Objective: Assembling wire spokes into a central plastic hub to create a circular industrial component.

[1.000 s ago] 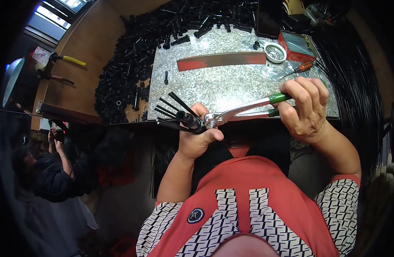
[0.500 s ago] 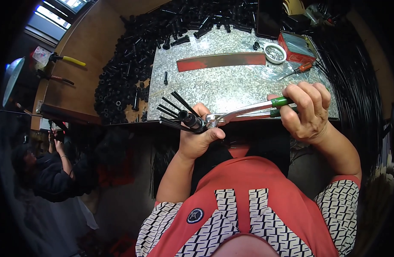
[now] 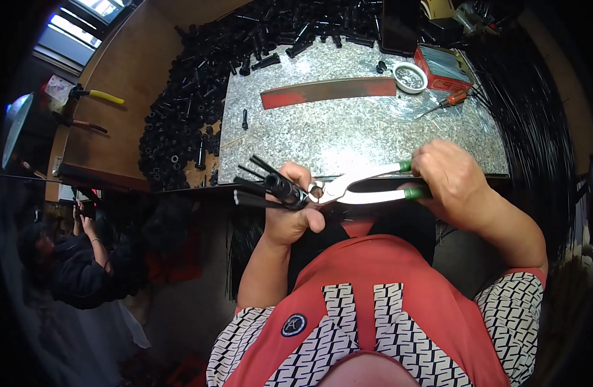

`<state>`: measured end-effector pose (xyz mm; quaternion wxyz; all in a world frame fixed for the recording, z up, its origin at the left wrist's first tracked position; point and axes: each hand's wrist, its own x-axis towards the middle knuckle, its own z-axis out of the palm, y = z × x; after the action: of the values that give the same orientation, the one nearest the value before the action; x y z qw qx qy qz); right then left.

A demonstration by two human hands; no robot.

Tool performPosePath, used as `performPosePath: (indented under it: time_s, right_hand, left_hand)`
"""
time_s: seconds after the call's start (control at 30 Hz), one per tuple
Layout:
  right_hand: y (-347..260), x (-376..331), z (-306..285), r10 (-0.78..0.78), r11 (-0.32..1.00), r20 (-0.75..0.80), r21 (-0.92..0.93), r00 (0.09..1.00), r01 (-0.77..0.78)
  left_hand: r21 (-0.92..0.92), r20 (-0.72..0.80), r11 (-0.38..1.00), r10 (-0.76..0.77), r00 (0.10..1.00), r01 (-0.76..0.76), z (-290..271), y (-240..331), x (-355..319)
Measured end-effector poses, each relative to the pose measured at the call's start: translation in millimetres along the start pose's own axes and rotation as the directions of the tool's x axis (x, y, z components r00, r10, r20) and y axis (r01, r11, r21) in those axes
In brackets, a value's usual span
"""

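Note:
My left hand (image 3: 289, 222) is wrapped round a black tubular part (image 3: 283, 188), whose open end points up and left. Several thin black rods (image 3: 253, 197) fan out to the left of the part; where they join it is hard to see. In my right hand (image 3: 452, 182) are silver pincers (image 3: 352, 184) with green grips, their handles spread apart. The rounded jaws meet the part's right end beside my left fingers; whether they bite on it cannot be made out.
Black tubular fittings (image 3: 180, 97) are heaped along the left and back of the speckled board (image 3: 296, 138). A red-brown strip (image 3: 329, 91), a white bowl (image 3: 410, 77), a red box (image 3: 442, 68) and a screwdriver (image 3: 448, 102) lie there. Long black rods (image 3: 529, 116) fill the right side. A co-worker (image 3: 77, 258) sits at left.
My right hand has turned and moved slightly down, and the pincers' handles have spread wider. The black part has tilted a little in my left hand. The whole view has shifted slightly.

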<state>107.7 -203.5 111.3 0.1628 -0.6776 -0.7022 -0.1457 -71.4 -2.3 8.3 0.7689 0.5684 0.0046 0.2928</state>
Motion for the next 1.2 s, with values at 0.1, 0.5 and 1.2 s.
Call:
performPosePath:
  time_s: [0.1, 0.5, 1.2]
  right_hand:
    - [-3.2, -8.1, -1.3, 0.155, 0.876, 0.307, 0.397, 0.939, -0.275]
    - [-8.7, -5.8, -6.3, -0.095, 0.261, 0.819, 0.569, 0.566, -0.78]
    - [-1.8, -12.8, 20.9, 0.085, 0.963, 0.017, 0.256, 0.996, -0.087]
  left_hand:
    - [-0.044, 0.048, 0.998, -0.041, 0.998, 0.043, 3.5, 5.1, -3.3]
    - [0.097, 0.156, 0.995, 0.02, 0.988, -0.036, -0.7, 11.1, 3.9]
    - [0.148, 0.081, 0.985, -0.103, 0.991, 0.09, -12.2, 11.1, 16.9]
